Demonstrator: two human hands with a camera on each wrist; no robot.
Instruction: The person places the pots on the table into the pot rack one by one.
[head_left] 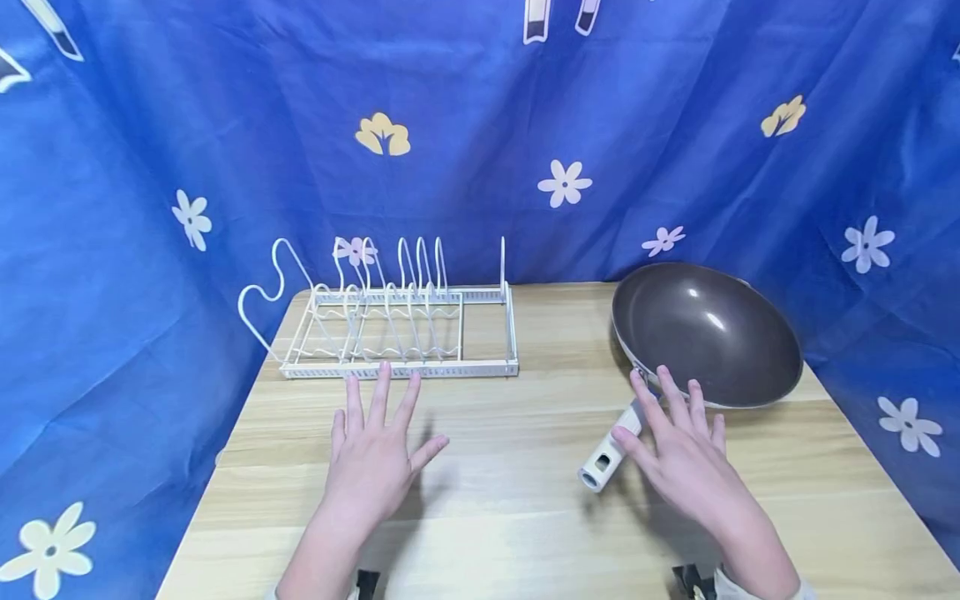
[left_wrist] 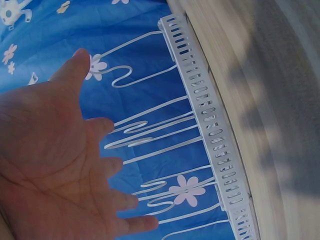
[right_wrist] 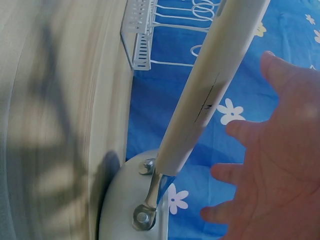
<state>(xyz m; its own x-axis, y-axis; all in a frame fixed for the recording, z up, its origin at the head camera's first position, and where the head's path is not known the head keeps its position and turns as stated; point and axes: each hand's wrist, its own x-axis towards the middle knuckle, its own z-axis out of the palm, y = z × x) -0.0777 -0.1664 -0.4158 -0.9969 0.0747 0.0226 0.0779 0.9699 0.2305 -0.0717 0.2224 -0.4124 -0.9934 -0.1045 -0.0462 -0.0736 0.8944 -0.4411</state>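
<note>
A white wire pot rack point(head_left: 405, 369) with upright loops stands at the back left of the wooden table. My left hand point(head_left: 372, 467) hovers in front of it with fingers spread, holding nothing; in the left wrist view its palm faces the rack's slotted rail point(left_wrist: 205, 112). On the right sits a dark-lined frying pan point(head_left: 705, 333), its cream handle point(head_left: 611, 450) slanting toward the front. Over the handle's right side my right hand point(head_left: 686, 467) is held with fingers spread. The right wrist view shows a gap between that palm and the handle point(right_wrist: 212, 90), which is riveted to the pan's pale outside.
The wooden table point(head_left: 495, 517) has blue cloth point(head_left: 465, 100) with flowers hanging behind it and along both sides. Bare tabletop lies between the rack and the pan. Hand shadows fall on the wood.
</note>
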